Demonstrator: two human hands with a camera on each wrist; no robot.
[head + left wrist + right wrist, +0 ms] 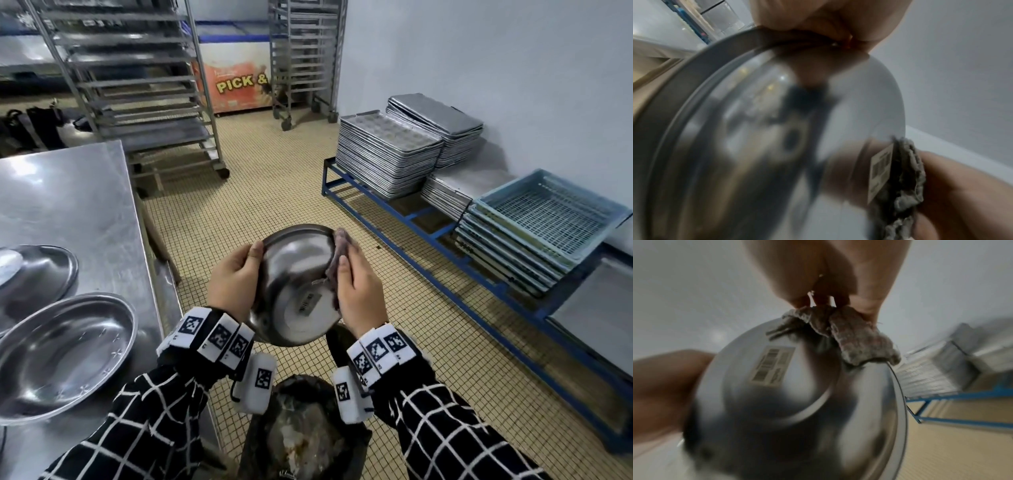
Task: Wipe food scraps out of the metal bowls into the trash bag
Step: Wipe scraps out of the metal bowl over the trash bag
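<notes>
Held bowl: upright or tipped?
Tipped. The held bowl shows its barcode-labelled base to the head camera, opening facing away, above the trash bag.

The big yellow words "PICK &" are showing on the orange front of a freezer box (236,85) far back in the room. A sticker (310,302) with bar lines is sitting under the bowl (294,274), but its print is too small to read.

The left hand (230,278) is gripping the rim of the tilted metal bowl (294,284) while the right hand (359,291) is pressing a cloth (337,250) against it above the trash bag (308,435).
</notes>
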